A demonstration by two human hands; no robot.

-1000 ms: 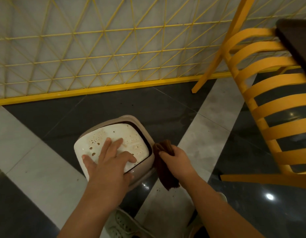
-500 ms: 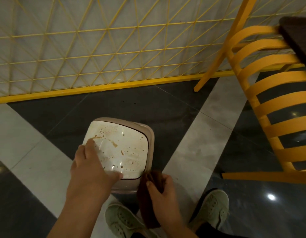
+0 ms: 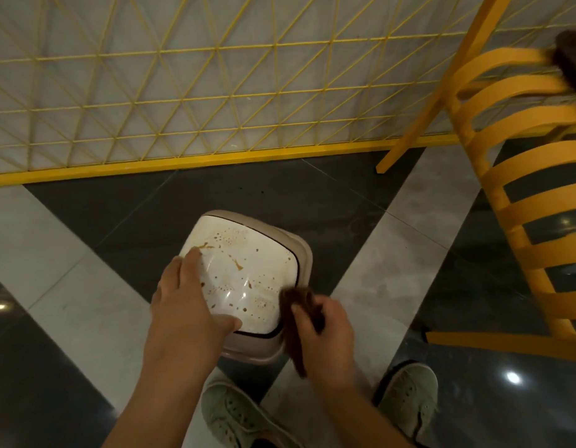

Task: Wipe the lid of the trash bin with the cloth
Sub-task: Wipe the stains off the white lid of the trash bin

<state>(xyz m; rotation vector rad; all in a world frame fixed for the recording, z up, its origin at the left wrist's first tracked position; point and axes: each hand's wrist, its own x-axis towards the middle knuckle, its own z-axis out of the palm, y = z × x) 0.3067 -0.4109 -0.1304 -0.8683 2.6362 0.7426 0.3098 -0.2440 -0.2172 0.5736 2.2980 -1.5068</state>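
Observation:
A small beige trash bin (image 3: 304,260) stands on the floor below me. Its white lid (image 3: 248,273) is speckled with brown stains and droplets. My left hand (image 3: 186,305) rests on the lid's near left side, fingers along the left edge and thumb at the near corner. My right hand (image 3: 325,334) grips a dark brown cloth (image 3: 301,305) at the lid's near right corner; part of the cloth hangs down beside the bin.
A yellow slatted chair (image 3: 519,195) stands close on the right, one leg (image 3: 432,101) angled toward the wall. A yellow wire-grid fence (image 3: 183,101) with a yellow base rail runs behind the bin. My two green shoes (image 3: 406,399) are just under the bin.
The lid went from tilted under my left palm to flat. My left hand slid to the lid's left edge. My right hand brought the cloth from the bin's side to its near right corner.

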